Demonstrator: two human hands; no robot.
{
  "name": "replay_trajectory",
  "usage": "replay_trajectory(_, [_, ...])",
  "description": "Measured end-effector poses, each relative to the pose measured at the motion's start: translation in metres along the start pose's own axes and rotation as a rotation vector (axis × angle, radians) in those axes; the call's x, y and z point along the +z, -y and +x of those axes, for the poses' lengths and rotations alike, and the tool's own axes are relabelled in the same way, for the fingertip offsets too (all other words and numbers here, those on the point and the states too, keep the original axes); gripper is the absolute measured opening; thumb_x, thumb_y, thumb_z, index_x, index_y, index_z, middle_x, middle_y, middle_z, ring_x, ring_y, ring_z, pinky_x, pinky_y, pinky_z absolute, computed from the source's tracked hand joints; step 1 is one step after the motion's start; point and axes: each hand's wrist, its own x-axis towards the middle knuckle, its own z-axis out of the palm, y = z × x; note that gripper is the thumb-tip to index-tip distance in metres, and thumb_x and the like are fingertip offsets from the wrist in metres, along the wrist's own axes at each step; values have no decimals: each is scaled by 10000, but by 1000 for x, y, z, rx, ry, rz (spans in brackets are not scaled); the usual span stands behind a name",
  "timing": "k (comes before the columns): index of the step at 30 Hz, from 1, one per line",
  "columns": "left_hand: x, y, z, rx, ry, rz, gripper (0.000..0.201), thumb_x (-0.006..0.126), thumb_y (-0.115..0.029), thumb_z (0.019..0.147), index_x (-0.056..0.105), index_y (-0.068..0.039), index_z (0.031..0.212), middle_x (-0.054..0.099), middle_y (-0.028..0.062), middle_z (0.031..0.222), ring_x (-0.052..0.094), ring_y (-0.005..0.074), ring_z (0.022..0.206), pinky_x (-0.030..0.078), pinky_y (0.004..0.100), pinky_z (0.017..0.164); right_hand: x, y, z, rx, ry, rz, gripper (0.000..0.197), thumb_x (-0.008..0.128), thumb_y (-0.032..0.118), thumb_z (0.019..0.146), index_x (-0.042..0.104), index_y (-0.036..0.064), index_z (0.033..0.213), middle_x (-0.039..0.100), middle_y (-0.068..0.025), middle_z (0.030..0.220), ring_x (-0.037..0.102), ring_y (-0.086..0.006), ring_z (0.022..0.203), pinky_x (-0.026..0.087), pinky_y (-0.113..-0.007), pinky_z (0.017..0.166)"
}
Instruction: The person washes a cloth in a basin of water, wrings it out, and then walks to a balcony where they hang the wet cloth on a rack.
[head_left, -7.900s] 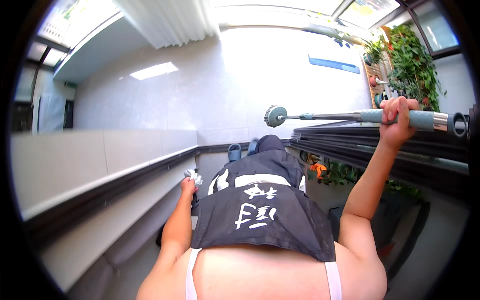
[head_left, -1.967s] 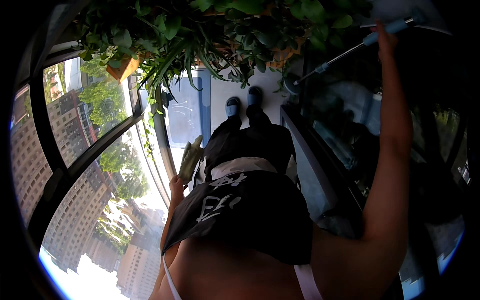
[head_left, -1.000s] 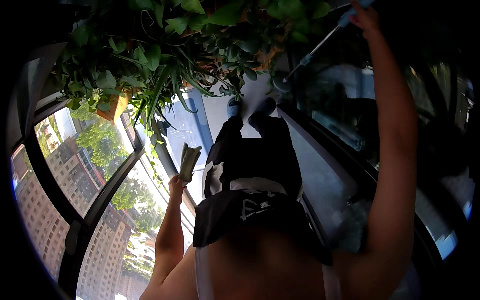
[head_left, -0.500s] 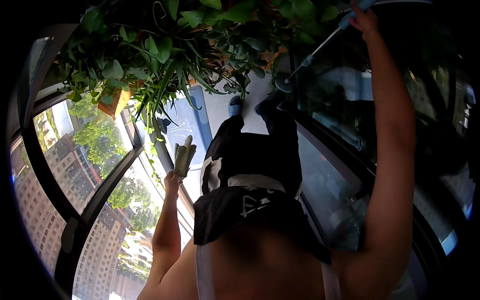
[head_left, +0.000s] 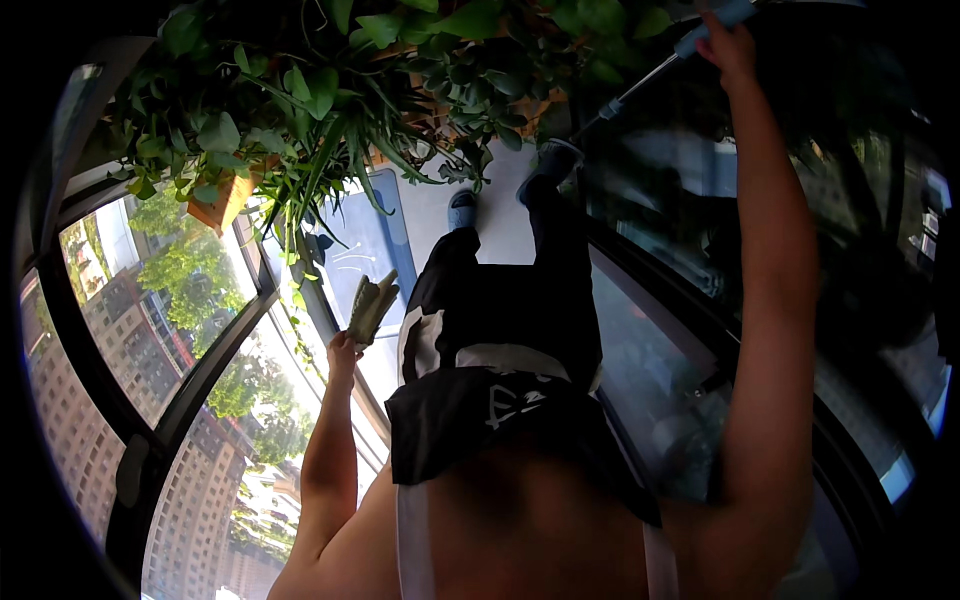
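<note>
My left hand, low beside the window, is closed around a folded grey-green cloth, whose loose ends stick up above the fingers. Up at the far right, my right hand grips the blue handle of a long pole. A metal shaft with a blue collar slants down from that hand toward my right foot. What sits at the pole's lower end is dark and hard to make out. A dark glass panel lies just beside the shaft.
Leafy plants hang across the front, one in an orange-brown planter. Framed windows run along my left, with buildings and trees outside. Between the windows and my feet is a blue-grey panel on the pale floor.
My right foot has shifted slightly forward. The pole's round lower end, visible before near that foot, is harder to see. The cloth in my left hand leans more to the right.
</note>
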Motion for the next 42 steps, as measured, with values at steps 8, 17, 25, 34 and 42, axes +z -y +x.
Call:
replay_trajectory(8, [17, 3, -2, 9, -14, -91, 260, 471, -93, 877, 618, 12, 1064, 648, 104, 935, 643, 182, 807, 540, 307, 664, -7, 14, -10, 4, -179, 2, 368, 744, 264, 821, 576, -1, 1013, 636, -115, 869, 655, -171, 620, 583, -279, 544])
replay_trajectory(17, [34, 23, -52, 19, -67, -170, 280, 491, -201, 901, 608, -60, 1112, 638, 37, 928, 589, 131, 787, 477, 305, 630, -56, 5, 27, 118, -313, -74, 340, 680, 224, 869, 560, -54, 1024, 647, -175, 908, 684, -211, 675, 609, -342, 570])
replay_trajectory(25, [85, 25, -114, 49, -133, -176, 283, 418, -59, 868, 608, 7, 1068, 637, 94, 953, 624, 179, 820, 521, 324, 656, -99, -52, 48, 65, -417, -269, 491, 627, 182, 872, 437, -50, 1261, 639, -210, 993, 694, -260, 714, 611, -372, 597])
replay_trajectory(34, [84, 78, -116, 336, -343, 87, 356, 478, -153, 780, 638, 38, 1034, 644, 222, 865, 612, 294, 759, 466, 390, 711, -27, -163, -171, 412, -137, 4, 126, 552, 89, 883, 622, 65, 985, 642, -80, 850, 665, -186, 673, 560, -327, 568])
replay_trajectory(42, [109, 5, -230, 551, -251, -8, 280, 482, -178, 916, 645, 34, 1001, 643, 131, 763, 577, 153, 686, 471, 309, 634, 63, -276, -442, 105, 941, -449, 224, 592, 132, 859, 637, 83, 1073, 676, -24, 882, 658, -156, 732, 543, -290, 649])
